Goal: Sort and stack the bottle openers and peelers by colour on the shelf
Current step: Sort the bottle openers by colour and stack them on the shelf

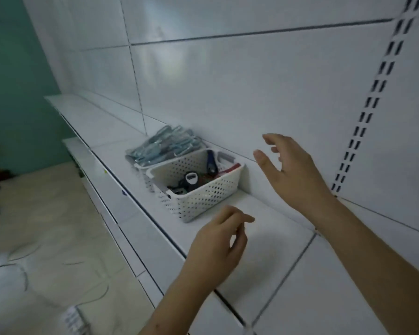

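Note:
A white perforated basket (203, 199) stands on the white shelf (271, 250) and holds dark bottle openers (191, 178), a blue-handled tool (211, 163) and something red (231, 170). Behind it a second white basket (179, 162) carries a heap of pale blue-grey packaged peelers (162, 147). My right hand (290, 170) hovers to the right of the baskets with fingers spread, holding nothing. My left hand (220, 240) hangs over the shelf in front of the near basket, fingers loosely curled, with nothing in it.
White back panels rise behind the shelf, with a slotted upright (373, 97) at the right. A lower shelf edge (111, 197) runs along the left, above a beige tiled floor (34, 226). A teal wall (15, 68) stands at far left.

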`<state>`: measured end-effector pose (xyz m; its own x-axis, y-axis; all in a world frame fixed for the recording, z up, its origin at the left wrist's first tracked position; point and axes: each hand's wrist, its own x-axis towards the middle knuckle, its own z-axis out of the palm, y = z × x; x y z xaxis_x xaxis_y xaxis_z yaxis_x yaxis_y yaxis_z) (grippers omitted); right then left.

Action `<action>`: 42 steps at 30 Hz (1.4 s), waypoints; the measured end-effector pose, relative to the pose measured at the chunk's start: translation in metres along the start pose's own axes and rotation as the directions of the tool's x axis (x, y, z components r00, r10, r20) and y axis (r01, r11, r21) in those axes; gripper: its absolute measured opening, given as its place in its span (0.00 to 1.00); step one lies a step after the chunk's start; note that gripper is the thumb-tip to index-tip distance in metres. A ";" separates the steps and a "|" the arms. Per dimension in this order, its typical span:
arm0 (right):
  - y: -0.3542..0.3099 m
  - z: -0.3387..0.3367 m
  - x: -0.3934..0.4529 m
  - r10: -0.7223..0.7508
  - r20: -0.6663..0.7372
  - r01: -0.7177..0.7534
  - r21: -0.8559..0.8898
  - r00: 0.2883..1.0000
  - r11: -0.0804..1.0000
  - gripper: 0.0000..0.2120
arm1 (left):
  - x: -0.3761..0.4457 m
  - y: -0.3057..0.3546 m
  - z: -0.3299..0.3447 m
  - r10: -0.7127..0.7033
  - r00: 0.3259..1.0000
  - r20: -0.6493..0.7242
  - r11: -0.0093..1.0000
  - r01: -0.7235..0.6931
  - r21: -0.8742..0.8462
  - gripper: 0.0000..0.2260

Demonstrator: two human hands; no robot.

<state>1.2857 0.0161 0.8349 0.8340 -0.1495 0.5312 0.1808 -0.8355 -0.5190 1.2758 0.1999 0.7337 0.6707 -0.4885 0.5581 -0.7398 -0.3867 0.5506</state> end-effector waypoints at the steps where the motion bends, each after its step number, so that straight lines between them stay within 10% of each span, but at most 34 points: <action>1: -0.006 0.022 0.020 0.027 0.035 -0.027 -0.015 0.999 1.000 0.24 | 0.007 -0.017 -0.019 0.010 0.998 -0.055 1.000 -0.010 0.009 0.10; 6: -0.020 0.108 0.098 0.215 0.394 -0.170 -0.147 0.893 0.975 0.26 | 0.050 -0.105 -0.096 0.046 0.985 -0.165 0.994 -0.028 0.108 0.09; 11: -0.019 0.144 0.130 0.387 0.629 -0.006 -0.519 0.674 0.855 0.36 | 0.119 -0.151 -0.120 -0.066 0.963 0.260 0.968 -0.001 0.250 0.13; 17: -0.021 0.160 0.149 0.516 0.763 0.213 -0.620 0.390 0.755 0.47 | 0.164 -0.171 -0.109 -0.347 0.537 0.769 0.898 -0.047 0.438 0.42; 23: -0.027 0.165 0.146 0.523 0.817 0.237 -0.573 0.244 0.785 0.47 | 0.177 -0.180 -0.095 -0.411 0.389 0.825 0.839 -0.192 0.509 0.51; 29: -0.005 0.187 0.147 0.494 0.832 0.258 -0.550 0.255 0.794 0.60 | 0.178 -0.177 -0.092 -0.435 0.365 0.823 0.818 -0.222 0.531 0.52; 37: 0.003 0.188 0.148 0.403 0.764 0.130 -0.529 0.503 0.839 0.42 | 0.182 -0.182 -0.105 -0.369 0.444 0.817 0.879 -0.118 0.461 0.52; 42: 0.010 0.201 0.151 0.335 0.829 0.198 -0.457 0.447 0.867 0.34 | 0.182 -0.177 -0.118 -0.314 0.478 0.820 0.921 -0.055 0.385 0.42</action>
<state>1.5181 0.0916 0.7757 0.8657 0.0919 -0.4920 0.0834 -0.9957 -0.0393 1.5349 0.2717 0.8115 0.5094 -0.7536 -0.4154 -0.7391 -0.6304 0.2373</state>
